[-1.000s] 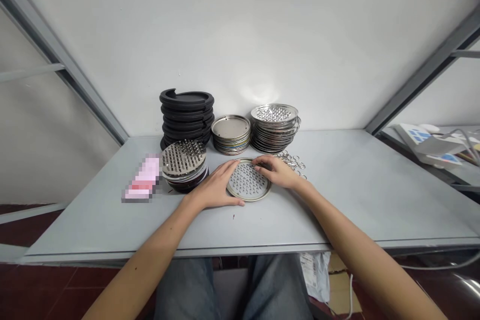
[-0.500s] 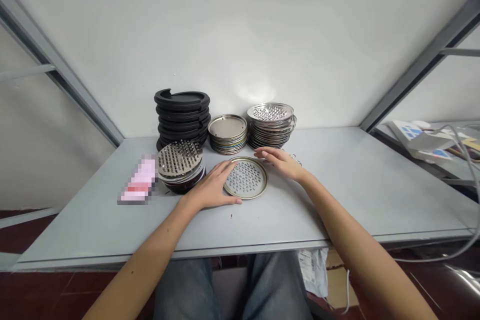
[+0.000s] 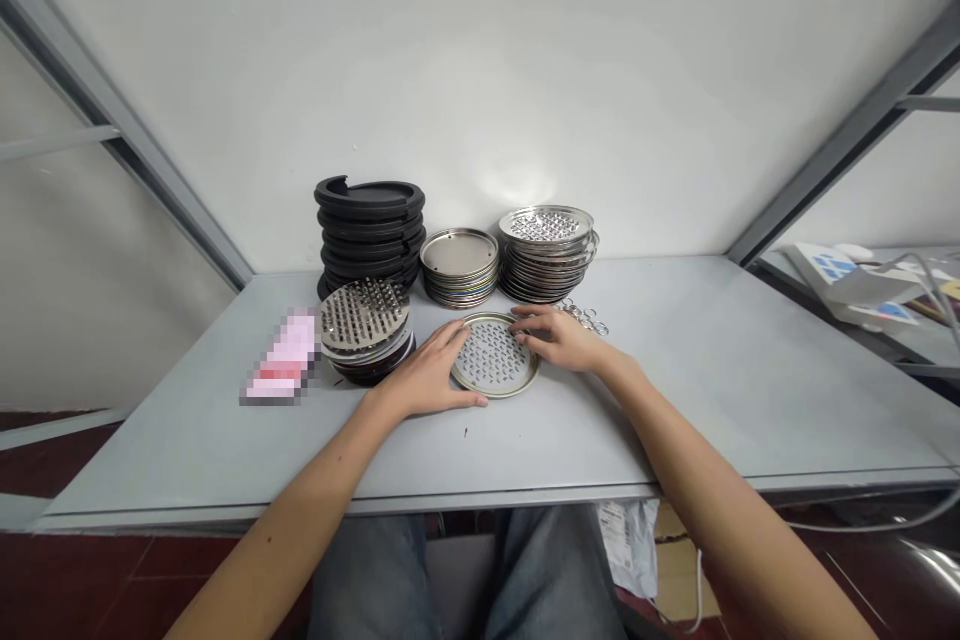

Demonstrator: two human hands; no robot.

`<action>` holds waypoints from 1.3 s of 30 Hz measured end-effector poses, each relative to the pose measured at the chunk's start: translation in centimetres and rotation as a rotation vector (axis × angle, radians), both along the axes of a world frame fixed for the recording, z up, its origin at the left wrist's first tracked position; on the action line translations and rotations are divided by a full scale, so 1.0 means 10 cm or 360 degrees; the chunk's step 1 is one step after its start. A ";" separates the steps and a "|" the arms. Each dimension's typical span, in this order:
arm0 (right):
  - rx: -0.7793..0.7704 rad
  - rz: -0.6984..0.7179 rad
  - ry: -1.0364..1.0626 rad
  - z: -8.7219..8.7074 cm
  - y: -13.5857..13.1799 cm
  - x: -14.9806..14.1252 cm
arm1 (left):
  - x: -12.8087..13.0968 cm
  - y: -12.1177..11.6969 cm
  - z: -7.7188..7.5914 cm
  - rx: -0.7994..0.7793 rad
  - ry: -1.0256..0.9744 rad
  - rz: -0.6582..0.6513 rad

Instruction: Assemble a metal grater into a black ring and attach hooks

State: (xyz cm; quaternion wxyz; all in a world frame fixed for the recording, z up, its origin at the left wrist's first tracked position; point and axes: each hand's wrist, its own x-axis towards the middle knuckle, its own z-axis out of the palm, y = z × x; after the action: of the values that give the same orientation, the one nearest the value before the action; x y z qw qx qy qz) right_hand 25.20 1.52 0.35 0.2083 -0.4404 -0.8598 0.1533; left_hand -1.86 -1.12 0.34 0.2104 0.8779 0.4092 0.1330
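A round metal grater plate [image 3: 491, 360] with a raised rim and rows of small teeth lies flat on the table before me. My left hand [image 3: 431, 370] grips its left side, thumb along the near rim and fingers at the far rim. My right hand [image 3: 559, 335] is at the right rim, fingers apart and slightly bent, the fingertips over the plate's edge. Whether they press on it I cannot tell. Several small metal rings [image 3: 589, 318] lie just behind my right hand.
At the back stand black ring-shaped holders [image 3: 367, 230], flat metal discs [image 3: 459, 255] and shiny grater plates [image 3: 546, 250], all stacked. Toothed discs [image 3: 365, 320] are piled beside my left hand. A blurred pink item [image 3: 285, 355] lies at left. A wall [image 3: 480, 70] rises behind.
My right hand has come down and in from behind the grater plate to its right rim, uncovering more of the rings. My left hand stays on the plate. The view has shifted slightly.
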 end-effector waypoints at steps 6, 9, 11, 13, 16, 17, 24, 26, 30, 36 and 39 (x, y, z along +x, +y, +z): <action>0.0074 -0.0040 -0.0038 -0.07 -0.01 -0.06 | -0.01 0.01 -0.04 -0.0008 -0.0018 0.0038; 0.0166 -0.0110 -0.0030 -0.08 -0.01 -0.07 | 0.01 -0.01 -0.03 -0.0025 0.0025 0.0070; 0.0204 -0.0172 0.0023 -0.06 -0.01 -0.06 | 0.05 -0.03 -0.02 -0.0022 0.0064 0.0097; 0.0223 -0.0225 0.0078 -0.03 -0.01 -0.03 | 0.09 -0.05 -0.04 0.0015 0.0088 0.0129; 0.0227 -0.0241 0.0087 0.01 -0.03 -0.01 | 0.13 -0.07 -0.09 0.0121 0.0079 0.0169; 0.0226 -0.0234 0.0071 0.02 -0.03 -0.01 | 0.14 -0.07 -0.10 0.0149 0.0068 0.0174; 0.0225 -0.0214 -0.0139 0.02 -0.11 -0.04 | 0.13 -0.11 -0.08 0.0229 0.0050 0.0155; 0.0276 -0.0234 -0.0161 0.01 -0.17 -0.06 | 0.13 -0.13 -0.08 0.0252 0.0095 0.0162; 0.0380 -0.0336 -0.0190 -0.06 -0.33 -0.11 | 0.16 -0.16 -0.07 0.0333 0.0149 0.0192; 0.0327 -0.0391 -0.0262 -0.16 -0.35 -0.12 | 0.21 -0.22 0.02 0.0523 0.0211 0.0252; 0.0287 -0.0354 -0.0210 -0.18 -0.32 -0.11 | 0.22 -0.22 0.04 0.0610 0.0242 0.0296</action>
State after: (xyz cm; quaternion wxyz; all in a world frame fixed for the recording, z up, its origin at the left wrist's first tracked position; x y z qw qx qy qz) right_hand 24.06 -1.68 -1.48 0.2057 -0.5215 -0.8278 0.0221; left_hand 0.35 -3.31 0.77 -0.0051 0.8677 0.4704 0.1606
